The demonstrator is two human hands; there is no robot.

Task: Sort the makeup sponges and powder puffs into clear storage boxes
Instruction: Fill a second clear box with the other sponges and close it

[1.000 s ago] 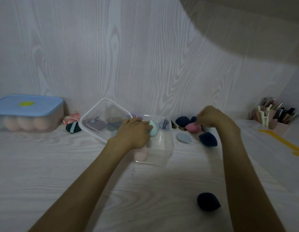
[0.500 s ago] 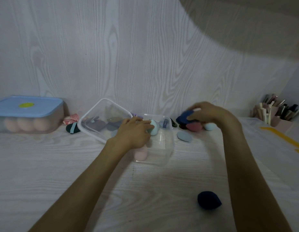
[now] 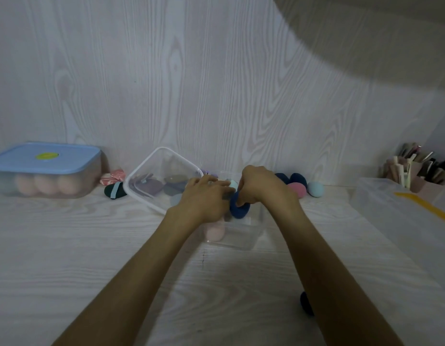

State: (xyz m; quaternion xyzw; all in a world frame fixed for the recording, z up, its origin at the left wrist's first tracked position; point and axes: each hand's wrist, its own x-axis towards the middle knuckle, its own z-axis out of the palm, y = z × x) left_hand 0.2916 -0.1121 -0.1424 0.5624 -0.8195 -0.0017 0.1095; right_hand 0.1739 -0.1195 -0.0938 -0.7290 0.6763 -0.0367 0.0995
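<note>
A navy sponge [image 3: 239, 208] hangs over the small clear box [image 3: 254, 236], pinched by the right hand [image 3: 260, 187]. The left hand [image 3: 204, 196], fingers relaxed, rests on that box's left rim. Bare tabletop [image 3: 91, 245] stretches in front.

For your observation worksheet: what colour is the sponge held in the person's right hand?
Dark navy blue egg-shaped makeup sponge, gripped by the right hand; the head view shows it.
</note>
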